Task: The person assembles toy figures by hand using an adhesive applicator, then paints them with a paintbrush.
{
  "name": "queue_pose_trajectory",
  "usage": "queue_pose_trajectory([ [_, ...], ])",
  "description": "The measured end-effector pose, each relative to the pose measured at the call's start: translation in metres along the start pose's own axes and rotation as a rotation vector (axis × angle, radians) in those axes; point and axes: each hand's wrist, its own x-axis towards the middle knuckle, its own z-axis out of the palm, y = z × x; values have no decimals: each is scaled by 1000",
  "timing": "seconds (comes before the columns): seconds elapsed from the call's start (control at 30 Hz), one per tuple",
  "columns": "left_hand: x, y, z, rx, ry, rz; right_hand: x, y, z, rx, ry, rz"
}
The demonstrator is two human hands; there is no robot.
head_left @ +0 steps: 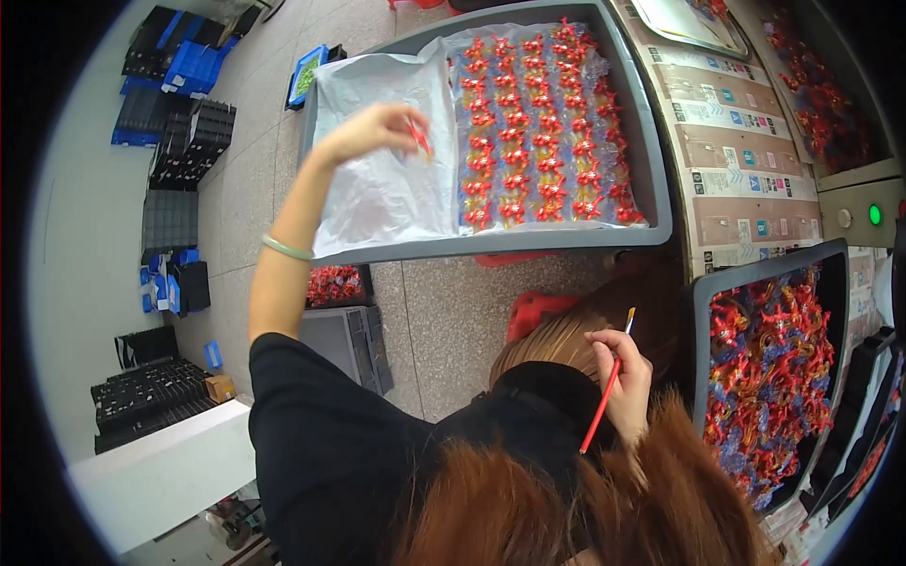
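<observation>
My left hand (376, 130) is stretched out over the left half of a large grey tray (491, 247). Its fingers are closed on a small red plastic figure (418, 138), slightly blurred, above a bare white liner sheet (377, 203). On the tray's right half, several columns of red figures (514, 137) with clear bluish and yellowish parts stand on the sheet. Nearer my body, my right hand (628, 382) grips a thin paintbrush (600, 412) by its red handle, bristles pointing up and away.
To my right, a dark tray (700, 377) holds a heap of red and blue figures. Beyond it are a cardboard-covered tabletop (746, 179) and a control box with a green light (875, 215). A red stool (528, 311), grey crate (344, 344) and stacked black trays (193, 141) stand below and left.
</observation>
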Motion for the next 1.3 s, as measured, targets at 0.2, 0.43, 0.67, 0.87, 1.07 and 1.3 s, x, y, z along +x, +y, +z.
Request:
queue_pose_trajectory([
  [0.2, -1, -67, 73, 14, -285, -138, -27, 1, -5, -90, -42, -57],
  [0.43, 3, -77, 86, 114, 76, -18, -45, 5, -12, 4, 36, 116],
  [0.67, -26, -83, 96, 408, 237, 52, -46, 8, -10, 0, 59, 127],
  [0.87, -33, -81, 99, 159, 110, -107, -42, 4, -7, -43, 53, 170],
  [1.07, -30, -73, 105, 193, 124, -143, -40, 5, -3, -47, 103, 114],
  [1.3, -40, -58, 97, 384, 434, 105, -47, 4, -7, -26, 91, 87],
])
